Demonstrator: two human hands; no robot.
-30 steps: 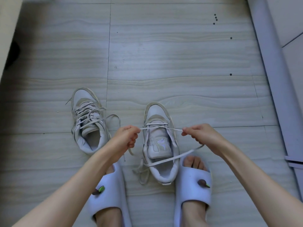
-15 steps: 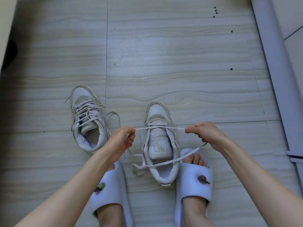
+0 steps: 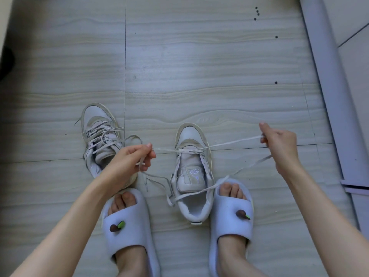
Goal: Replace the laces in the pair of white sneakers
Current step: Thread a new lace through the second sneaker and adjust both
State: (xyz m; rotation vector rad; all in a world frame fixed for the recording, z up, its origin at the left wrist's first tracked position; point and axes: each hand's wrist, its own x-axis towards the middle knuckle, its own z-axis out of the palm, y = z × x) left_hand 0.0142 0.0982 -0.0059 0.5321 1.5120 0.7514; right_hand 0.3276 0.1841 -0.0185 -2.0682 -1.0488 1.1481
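Observation:
Two white sneakers stand on the floor, toes pointing away from me. The right sneaker [image 3: 191, 172] has its tongue bare, with a white lace [image 3: 229, 143] threaded only through the eyelets near the toe. My left hand [image 3: 129, 162] pinches one end of that lace beside the shoe. My right hand [image 3: 279, 144] grips the other end, stretched taut out to the right, and the slack trails back across the shoe's opening. The left sneaker [image 3: 99, 136] is loosely laced, and my left hand and forearm hide its heel.
My feet wear pale slides: the left slide [image 3: 127, 222] below the left sneaker, the right slide [image 3: 231, 216] touching the right sneaker's heel side. A grey baseboard [image 3: 327, 92] and wall run along the right edge. Pale floor tiles [image 3: 199, 66] stretch ahead.
My right hand has pulled its lace end further out to the right and up, drawing more lace through the eyelets. My left hand stays near the shoe, still pinching its end.

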